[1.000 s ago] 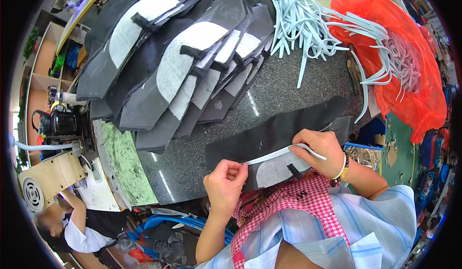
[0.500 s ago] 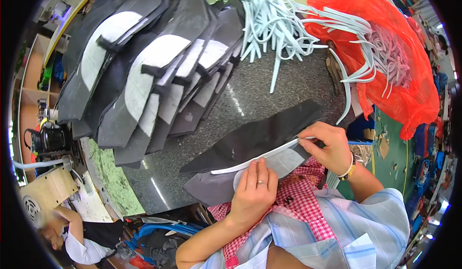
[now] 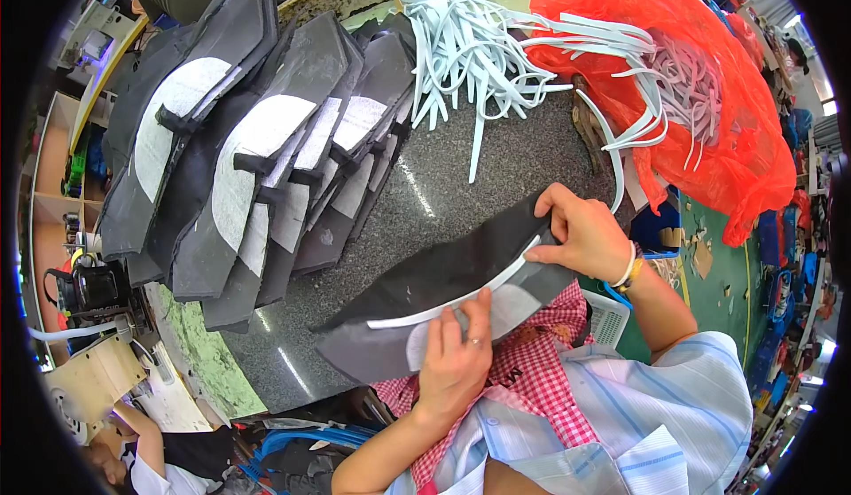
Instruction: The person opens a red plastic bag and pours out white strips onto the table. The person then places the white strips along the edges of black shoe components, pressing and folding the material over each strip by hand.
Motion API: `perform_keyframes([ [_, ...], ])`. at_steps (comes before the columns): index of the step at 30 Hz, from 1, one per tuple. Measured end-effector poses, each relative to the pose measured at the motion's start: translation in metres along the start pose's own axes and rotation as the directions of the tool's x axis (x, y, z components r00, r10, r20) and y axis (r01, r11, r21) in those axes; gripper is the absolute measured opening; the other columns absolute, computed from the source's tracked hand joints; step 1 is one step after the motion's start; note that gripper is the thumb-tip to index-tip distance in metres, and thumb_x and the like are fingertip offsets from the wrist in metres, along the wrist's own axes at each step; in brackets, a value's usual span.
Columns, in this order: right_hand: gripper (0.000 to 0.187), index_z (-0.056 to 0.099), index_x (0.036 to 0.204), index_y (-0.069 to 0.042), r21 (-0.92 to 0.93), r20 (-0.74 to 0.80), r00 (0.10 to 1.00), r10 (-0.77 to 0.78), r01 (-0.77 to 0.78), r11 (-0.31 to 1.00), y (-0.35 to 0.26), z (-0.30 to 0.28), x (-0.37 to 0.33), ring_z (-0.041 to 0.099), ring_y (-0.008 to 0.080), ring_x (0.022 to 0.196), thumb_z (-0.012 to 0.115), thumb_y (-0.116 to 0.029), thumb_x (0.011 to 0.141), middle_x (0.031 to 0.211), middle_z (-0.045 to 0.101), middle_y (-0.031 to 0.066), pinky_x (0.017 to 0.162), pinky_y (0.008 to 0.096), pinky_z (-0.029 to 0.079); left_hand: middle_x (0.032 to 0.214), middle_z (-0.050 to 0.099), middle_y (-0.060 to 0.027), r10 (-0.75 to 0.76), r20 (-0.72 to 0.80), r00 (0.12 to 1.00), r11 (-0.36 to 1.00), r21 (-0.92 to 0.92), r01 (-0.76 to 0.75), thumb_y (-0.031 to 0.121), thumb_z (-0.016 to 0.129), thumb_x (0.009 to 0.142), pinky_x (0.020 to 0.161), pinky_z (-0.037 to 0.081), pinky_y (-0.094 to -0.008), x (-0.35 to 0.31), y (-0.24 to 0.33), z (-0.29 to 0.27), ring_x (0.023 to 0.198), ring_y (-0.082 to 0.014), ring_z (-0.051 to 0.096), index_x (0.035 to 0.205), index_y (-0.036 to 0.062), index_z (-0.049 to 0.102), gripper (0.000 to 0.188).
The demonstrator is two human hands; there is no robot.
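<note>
A black fabric panel (image 3: 425,269), folded open to a grey inner side, lies at the table's near edge with a rounded light-grey patch (image 3: 512,311). Along its fold runs a narrow white strip (image 3: 412,320), gently curved. My left hand (image 3: 456,353) rests on the strip and the patch, fingers stretched out and apart, a ring on one. At the panel's far right end my right hand (image 3: 585,233) pinches the fabric, thumb beside the strip's end and bent fingers over the black edge. That end is tilted up from the table.
Stacks of black panels with white patches (image 3: 266,127) cover the left of the dark speckled table (image 3: 390,220). Behind lies a heap of pale-blue strips (image 3: 470,52). A red plastic bag (image 3: 753,140) holding more strips sits at right. Another person (image 3: 146,446) is at lower left.
My right hand has moved up and left to the panel's corner, its fingers now over the black edge. That end has risen. My left hand has shifted slightly left with the panel.
</note>
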State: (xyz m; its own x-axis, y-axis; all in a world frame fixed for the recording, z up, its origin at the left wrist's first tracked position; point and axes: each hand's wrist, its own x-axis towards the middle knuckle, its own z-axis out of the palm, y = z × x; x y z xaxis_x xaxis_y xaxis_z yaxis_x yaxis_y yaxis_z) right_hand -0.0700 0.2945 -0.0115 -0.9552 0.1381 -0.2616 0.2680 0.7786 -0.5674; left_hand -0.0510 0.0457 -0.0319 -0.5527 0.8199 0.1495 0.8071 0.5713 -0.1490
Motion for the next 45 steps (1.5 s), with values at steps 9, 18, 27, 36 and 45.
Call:
perform_keyframes([
  [9,0.04,0.059,0.115,-0.004,0.293,-0.088,0.943,-0.322,0.334,0.896,0.027,0.015,-0.031,0.06,0.0233,0.069,0.073,-0.006,0.077,0.082,0.058,0.0087,0.067,0.0343,0.051,0.128,0.052,-0.0136,-0.234,0.128,0.964,0.85,-0.454,0.267,0.023,0.084,0.066,0.11,0.03,-0.0514,0.065,-0.025,-0.009,0.118,-0.0347,0.05,0.142,0.0034,0.042,0.089],
  [18,0.045,0.059,0.125,-0.001,-0.213,-0.12,0.89,-0.441,0.411,0.886,0.015,0.031,-0.057,0.055,0.0303,0.097,0.065,-0.007,0.08,0.103,0.054,0.0132,0.085,0.0369,0.049,0.074,0.063,-0.0081,-0.122,0.073,0.99,0.699,-0.701,0.138,0.008,0.074,0.071,0.072,0.049,-0.0362,0.042,-0.021,0.007,0.074,-0.0272,0.063,0.104,0.0065,0.072,0.033],
  [27,0.047,0.055,0.136,-0.015,0.226,0.069,0.9,-0.43,0.406,0.885,0.033,-0.003,-0.023,0.058,0.0266,0.096,0.057,-0.017,0.089,0.101,0.059,0.01,0.086,0.0363,0.047,0.111,0.067,-0.0201,0.154,-0.108,0.982,0.977,-0.134,-0.168,0.012,0.057,0.078,0.093,0.049,-0.0401,0.028,0.01,0.014,0.096,-0.0271,0.064,0.11,-0.0063,0.068,0.039],
  [36,0.077,0.05,0.136,-0.001,0.328,0.123,0.749,-0.651,0.589,0.739,0.004,0.012,-0.031,0.056,0.0337,0.111,0.081,-0.024,0.07,0.12,0.054,0.0175,0.093,0.0397,0.048,0.111,0.067,-0.0153,0.152,-0.03,0.988,0.969,-0.191,-0.155,0.014,0.058,0.076,0.096,0.046,-0.042,0.031,0.007,0.007,0.099,-0.0259,0.062,0.109,-0.0031,0.068,0.039],
  [45,0.056,0.058,0.133,-0.01,-0.047,0.218,0.673,-0.706,0.73,0.682,-0.021,0.049,-0.037,0.051,0.0269,0.093,0.07,-0.015,0.078,0.108,0.052,0.0083,0.08,0.0349,0.045,0.115,0.063,-0.0107,-0.057,-0.083,0.995,0.969,-0.243,0.035,0.012,0.062,0.075,0.092,0.05,-0.0406,-0.057,-0.058,-0.006,0.106,-0.029,0.063,0.112,0.0015,0.067,0.039],
])
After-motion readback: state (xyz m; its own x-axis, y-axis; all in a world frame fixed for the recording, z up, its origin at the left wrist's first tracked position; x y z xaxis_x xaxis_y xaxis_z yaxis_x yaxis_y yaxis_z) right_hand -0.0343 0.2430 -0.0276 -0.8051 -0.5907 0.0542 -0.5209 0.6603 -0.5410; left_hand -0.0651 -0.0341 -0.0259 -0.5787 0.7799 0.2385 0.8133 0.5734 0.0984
